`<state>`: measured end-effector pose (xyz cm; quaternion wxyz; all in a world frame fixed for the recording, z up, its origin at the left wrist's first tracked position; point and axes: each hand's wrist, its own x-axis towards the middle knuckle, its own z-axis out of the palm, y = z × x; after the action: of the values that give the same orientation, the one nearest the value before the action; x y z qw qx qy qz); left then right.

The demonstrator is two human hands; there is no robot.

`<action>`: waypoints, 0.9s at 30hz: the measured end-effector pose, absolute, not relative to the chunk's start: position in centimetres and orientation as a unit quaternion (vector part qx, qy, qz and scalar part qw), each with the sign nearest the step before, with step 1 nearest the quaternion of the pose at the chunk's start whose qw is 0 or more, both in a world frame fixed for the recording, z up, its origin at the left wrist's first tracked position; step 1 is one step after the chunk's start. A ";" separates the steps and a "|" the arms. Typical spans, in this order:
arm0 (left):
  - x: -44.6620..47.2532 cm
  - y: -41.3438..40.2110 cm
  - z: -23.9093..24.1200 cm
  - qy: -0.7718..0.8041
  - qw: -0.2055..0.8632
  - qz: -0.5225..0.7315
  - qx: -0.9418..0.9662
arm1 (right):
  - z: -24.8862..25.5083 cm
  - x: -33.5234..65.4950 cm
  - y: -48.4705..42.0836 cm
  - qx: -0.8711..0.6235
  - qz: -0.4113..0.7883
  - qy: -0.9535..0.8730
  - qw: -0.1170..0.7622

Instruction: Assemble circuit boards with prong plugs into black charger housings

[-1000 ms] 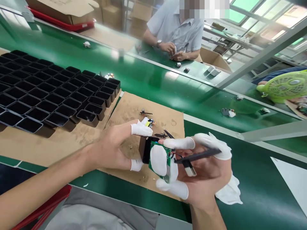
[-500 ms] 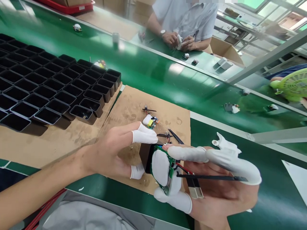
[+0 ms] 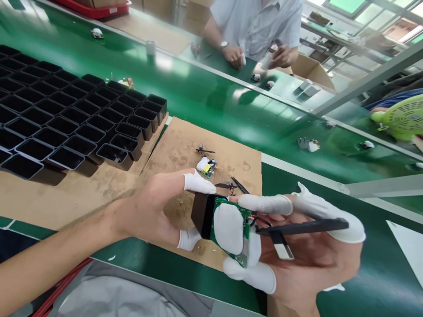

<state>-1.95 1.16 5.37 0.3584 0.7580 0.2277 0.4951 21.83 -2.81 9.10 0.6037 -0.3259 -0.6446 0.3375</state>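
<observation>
My left hand (image 3: 158,202), with white finger cots on, grips a small black plastic case (image 3: 200,215) between thumb and fingers, its mouth turned to the right. My right hand (image 3: 307,246), also in finger cots, holds a green circuit board (image 3: 246,257) that carries a large white blob (image 3: 228,228). The board's left edge is at the case's mouth; how far it reaches inside is hidden. Red and black wires lead from the board to a black plug piece (image 3: 307,226) with metal prongs, lying across my right fingers.
Many open black cases (image 3: 66,119) stand in rows at left. On the cardboard (image 3: 244,154) lie another circuit board (image 3: 206,167) and tweezers (image 3: 239,184). Behind runs a green conveyor belt (image 3: 205,97) bearing several boards. A co-worker (image 3: 254,31) sits opposite; a green fan (image 3: 403,116) is at right.
The board has shifted slightly right and turned its blob side more towards me. The plug piece has tilted over my right fingers. Boards on the belt moved left, and the co-worker's hands moved apart.
</observation>
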 end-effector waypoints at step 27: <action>-1.6 1.0 5.4 0.218 0.336 0.491 0.774 | 8.8 21.7 -2.2 -0.290 0.278 -0.672 0.622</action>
<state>-1.57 0.96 5.41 0.3364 0.7735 0.2179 0.4909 21.70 -2.21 8.78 0.6220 -0.2904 -0.6718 0.2784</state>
